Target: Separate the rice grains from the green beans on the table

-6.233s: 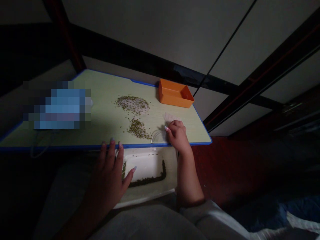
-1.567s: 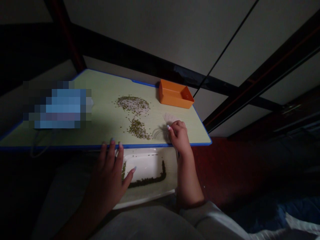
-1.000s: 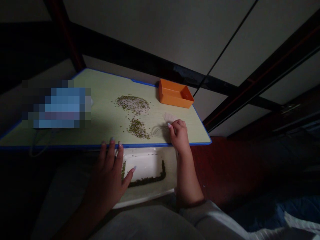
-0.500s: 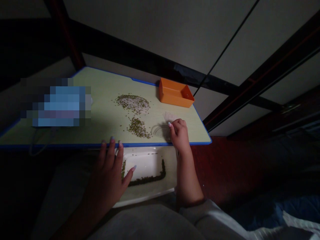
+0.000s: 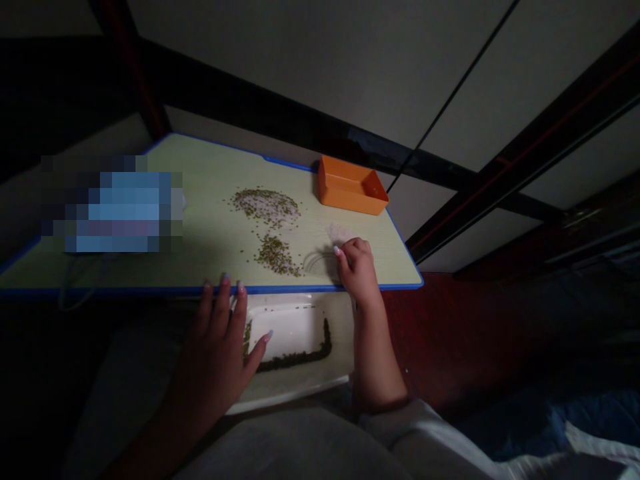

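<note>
My right hand (image 5: 356, 267) is closed, its fingers bent together low over the table's right part. From under its thumb side reaches a clear plastic piece with curved lines (image 5: 319, 262), much like a protractor; the hand covers its right end. Left of it lies a small pile of green beans (image 5: 277, 255). Farther back spreads a larger pile of green beans mixed with white grains (image 5: 267, 205). A pale patch of white grains (image 5: 339, 231) lies just beyond my right hand. My left hand (image 5: 220, 340) is open, fingers spread, fingertips at the table's front edge.
An orange box (image 5: 353, 190) stands at the table's back right. Below the front edge, a white basin (image 5: 295, 390) holds green beans along its inner sides. A blurred blue object (image 5: 127, 207) is on the left, with a cord-like loop (image 5: 83, 303) hanging over the edge.
My right hand has shifted very slightly left. My left hand and the piles look the same.
</note>
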Tool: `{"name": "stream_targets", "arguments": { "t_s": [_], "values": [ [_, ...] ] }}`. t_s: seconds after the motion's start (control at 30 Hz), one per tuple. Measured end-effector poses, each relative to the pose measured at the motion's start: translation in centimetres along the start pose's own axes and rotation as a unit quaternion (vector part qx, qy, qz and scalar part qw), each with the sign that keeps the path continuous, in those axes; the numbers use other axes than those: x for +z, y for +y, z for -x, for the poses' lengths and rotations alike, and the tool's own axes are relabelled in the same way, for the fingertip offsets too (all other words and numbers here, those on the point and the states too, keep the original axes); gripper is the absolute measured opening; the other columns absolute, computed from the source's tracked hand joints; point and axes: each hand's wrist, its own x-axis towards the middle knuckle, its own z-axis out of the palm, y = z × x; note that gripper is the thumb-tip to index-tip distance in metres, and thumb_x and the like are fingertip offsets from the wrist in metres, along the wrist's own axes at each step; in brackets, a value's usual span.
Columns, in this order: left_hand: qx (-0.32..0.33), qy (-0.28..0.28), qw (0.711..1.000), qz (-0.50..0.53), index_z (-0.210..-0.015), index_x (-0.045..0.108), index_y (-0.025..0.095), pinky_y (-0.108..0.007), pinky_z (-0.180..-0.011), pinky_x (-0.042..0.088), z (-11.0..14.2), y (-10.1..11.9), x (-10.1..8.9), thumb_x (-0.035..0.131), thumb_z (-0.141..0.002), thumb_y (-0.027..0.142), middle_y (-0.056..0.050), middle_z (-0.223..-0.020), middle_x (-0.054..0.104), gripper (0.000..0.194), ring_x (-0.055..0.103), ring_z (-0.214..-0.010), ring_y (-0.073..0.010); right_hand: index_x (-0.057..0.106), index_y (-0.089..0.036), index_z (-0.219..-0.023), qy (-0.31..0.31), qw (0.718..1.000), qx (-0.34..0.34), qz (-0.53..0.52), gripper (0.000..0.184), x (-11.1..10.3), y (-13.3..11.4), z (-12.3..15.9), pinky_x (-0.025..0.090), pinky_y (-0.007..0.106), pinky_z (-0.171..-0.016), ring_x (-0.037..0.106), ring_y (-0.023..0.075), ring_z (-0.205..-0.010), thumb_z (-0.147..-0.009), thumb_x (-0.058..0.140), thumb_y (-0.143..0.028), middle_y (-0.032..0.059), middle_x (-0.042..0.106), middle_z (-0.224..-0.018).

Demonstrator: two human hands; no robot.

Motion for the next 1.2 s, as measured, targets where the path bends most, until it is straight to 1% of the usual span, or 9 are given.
{"name": "stream_targets", "arguments": {
  "t_s": [0.43, 0.63, 0.77, 0.93, 1.2],
  "values": [
    [-0.001, -0.005, 1.0, 0.014, -0.155, 0.011, 0.009, -0.063, -0.116, 0.028, -0.07, 0.01, -0.16, 0.052, -0.087, 0.044, -0.027, -0.162, 0.015, 0.086, 0.007, -0.151, -0.0451, 0.058, -0.021, -0.073, -0.04, 0.999, -0.017, -0.012, 0.027, -0.17, -0.37, 0.13, 0.039, 0.036, -0.085, 0.048, 0.0215, -0.095, -0.097, 0.049, -0.029, 0.0061, 0.057, -0.093],
    [-0.003, -0.009, 1.0, 0.001, -0.153, 0.017, 0.004, -0.062, -0.115, 0.029, -0.07, 0.09, -0.13, 0.05, -0.088, 0.043, -0.03, -0.159, 0.021, 0.083, 0.01, -0.151, -0.046, 0.057, -0.022, -0.071, -0.046, 0.999, -0.026, -0.014, 0.028, -0.2, -0.59, 0.13, 0.039, 0.035, -0.086, 0.048, 0.0209, -0.095, -0.097, 0.048, -0.029, 0.0056, 0.056, -0.092],
    [0.001, -0.011, 1.0, -0.004, -0.152, 0.019, 0.003, -0.062, -0.115, 0.029, -0.1, 0.04, -0.07, 0.05, -0.088, 0.043, -0.031, -0.158, 0.022, 0.082, 0.01, -0.15, -0.047, 0.056, -0.021, -0.071, -0.045, 0.998, -0.032, -0.024, 0.028, -0.22, -0.59, 0.14, 0.039, 0.035, -0.086, 0.048, 0.0206, -0.095, -0.097, 0.049, -0.029, 0.0053, 0.055, -0.091],
    [0.0, -0.005, 1.0, -0.004, -0.153, 0.017, 0.005, -0.062, -0.115, 0.029, -0.04, 0.05, -0.18, 0.05, -0.088, 0.043, -0.031, -0.158, 0.022, 0.083, 0.011, -0.15, -0.0467, 0.053, -0.021, -0.07, -0.042, 0.998, -0.037, -0.042, 0.029, -0.22, -0.54, 0.15, 0.04, 0.036, -0.087, 0.047, 0.0203, -0.093, -0.097, 0.048, -0.03, 0.0051, 0.055, -0.09],
    [-0.007, -0.015, 1.0, 0.002, -0.154, 0.013, 0.007, -0.061, -0.116, 0.027, -0.06, 0.1, -0.21, 0.051, -0.088, 0.043, -0.029, -0.16, 0.019, 0.085, 0.009, -0.151, -0.0458, 0.054, -0.022, -0.069, -0.044, 0.998, -0.03, -0.034, 0.03, -0.31, -0.69, 0.2, 0.039, 0.036, -0.087, 0.048, 0.0205, -0.094, -0.097, 0.048, -0.03, 0.0053, 0.056, -0.091]
  ]
}}
